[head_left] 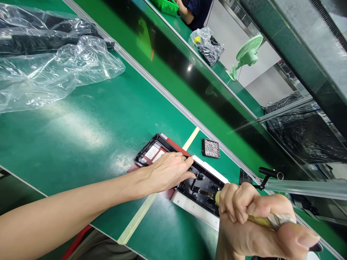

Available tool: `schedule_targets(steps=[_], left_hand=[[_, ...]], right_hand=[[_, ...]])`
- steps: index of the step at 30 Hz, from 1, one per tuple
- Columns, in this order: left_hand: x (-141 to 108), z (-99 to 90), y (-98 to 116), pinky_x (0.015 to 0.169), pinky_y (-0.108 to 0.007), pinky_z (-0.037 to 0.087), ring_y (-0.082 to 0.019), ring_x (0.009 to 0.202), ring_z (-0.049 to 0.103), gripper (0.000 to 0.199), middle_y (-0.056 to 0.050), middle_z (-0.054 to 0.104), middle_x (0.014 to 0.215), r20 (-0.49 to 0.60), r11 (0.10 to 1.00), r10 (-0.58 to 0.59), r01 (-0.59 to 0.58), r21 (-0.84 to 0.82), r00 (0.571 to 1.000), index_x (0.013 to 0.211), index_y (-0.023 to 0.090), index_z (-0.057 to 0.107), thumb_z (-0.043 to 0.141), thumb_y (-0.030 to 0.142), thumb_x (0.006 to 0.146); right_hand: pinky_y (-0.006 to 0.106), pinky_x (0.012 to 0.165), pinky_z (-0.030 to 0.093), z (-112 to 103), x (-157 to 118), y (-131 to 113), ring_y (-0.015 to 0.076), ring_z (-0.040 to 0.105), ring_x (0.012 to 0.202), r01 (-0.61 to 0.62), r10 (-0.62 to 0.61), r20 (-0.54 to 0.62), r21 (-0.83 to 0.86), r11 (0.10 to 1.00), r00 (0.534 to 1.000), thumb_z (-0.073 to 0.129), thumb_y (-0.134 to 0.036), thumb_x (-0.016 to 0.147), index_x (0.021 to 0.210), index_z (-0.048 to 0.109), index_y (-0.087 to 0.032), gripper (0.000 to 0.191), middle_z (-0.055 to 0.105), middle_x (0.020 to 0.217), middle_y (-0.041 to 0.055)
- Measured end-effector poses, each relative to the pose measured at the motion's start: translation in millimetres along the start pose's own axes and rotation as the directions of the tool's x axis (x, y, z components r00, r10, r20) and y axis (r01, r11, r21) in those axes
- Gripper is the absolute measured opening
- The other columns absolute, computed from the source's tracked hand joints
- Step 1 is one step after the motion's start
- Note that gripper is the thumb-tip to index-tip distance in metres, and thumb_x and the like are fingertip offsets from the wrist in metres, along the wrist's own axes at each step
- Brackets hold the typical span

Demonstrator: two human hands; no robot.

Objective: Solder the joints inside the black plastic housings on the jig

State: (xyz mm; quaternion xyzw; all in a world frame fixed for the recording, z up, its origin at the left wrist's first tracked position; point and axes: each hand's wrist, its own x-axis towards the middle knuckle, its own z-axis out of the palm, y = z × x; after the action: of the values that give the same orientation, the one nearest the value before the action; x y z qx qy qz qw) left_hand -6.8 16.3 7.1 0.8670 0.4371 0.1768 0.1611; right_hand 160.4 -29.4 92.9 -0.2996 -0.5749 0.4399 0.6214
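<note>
The right hand (256, 216) clenched a tool (217, 198); the loose left hand (169, 170) partly blocked a black case (207, 180). From it, a small box (210, 148) sat at two o'clock, clear plastic (67, 72) at ten.

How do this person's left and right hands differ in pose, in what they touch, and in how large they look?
The left hand is palm down with fingers extended; the right hand is curled into a fist.
The left rests on the black casing, while the right grips a tool with a yellowish handle.
The right looks larger in view than the left.
Both hands are bare.
</note>
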Motion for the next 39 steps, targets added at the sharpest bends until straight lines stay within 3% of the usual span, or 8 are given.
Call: schedule_targets(steps=[12, 26, 39], left_hand=[[0.5, 0.8, -1.0, 0.054, -0.031, 0.033, -0.023, 0.066, 0.063, 0.029, 0.000, 0.062, 0.069, -0.010, 1.000, 0.006, -0.006, 0.001, 1.000, 0.093, 0.019, 0.052, 0.056, 0.048, 0.098], [-1.2, 4.5, -1.6, 0.059, -0.032, 0.041, -0.023, 0.068, 0.065, 0.031, 0.000, 0.063, 0.069, -0.012, 1.000, 0.008, -0.008, -0.003, 1.000, 0.094, 0.019, 0.051, 0.054, 0.050, 0.098], [-0.7, 5.3, -2.9, 0.058, -0.031, 0.039, -0.022, 0.067, 0.064, 0.031, -0.001, 0.064, 0.069, -0.004, 1.000, 0.008, -0.008, 0.002, 1.000, 0.093, 0.020, 0.050, 0.053, 0.051, 0.099]], right_hand=[[0.022, 0.039, 0.033, 0.0, 0.9, -0.7, 0.0065, 0.032, 0.039, -0.007, 0.008, -0.012, 0.013, 1.000, 1.000, 0.038, -0.063, 0.092, 0.067, 0.051, -0.021, 0.050, 0.039, 0.050, -0.0068], [0.022, 0.039, 0.033, 0.7, 1.2, -0.8, 0.0066, 0.033, 0.039, 0.000, 0.000, -0.011, 0.013, 1.000, 1.000, 0.037, -0.062, 0.093, 0.068, 0.052, -0.021, 0.050, 0.040, 0.050, -0.0067], [0.021, 0.038, 0.033, 0.5, 1.0, -0.2, 0.0062, 0.031, 0.038, -0.014, 0.014, -0.016, -0.007, 1.000, 1.000, 0.034, -0.064, 0.092, 0.065, 0.046, -0.021, 0.052, 0.037, 0.049, -0.0074]])
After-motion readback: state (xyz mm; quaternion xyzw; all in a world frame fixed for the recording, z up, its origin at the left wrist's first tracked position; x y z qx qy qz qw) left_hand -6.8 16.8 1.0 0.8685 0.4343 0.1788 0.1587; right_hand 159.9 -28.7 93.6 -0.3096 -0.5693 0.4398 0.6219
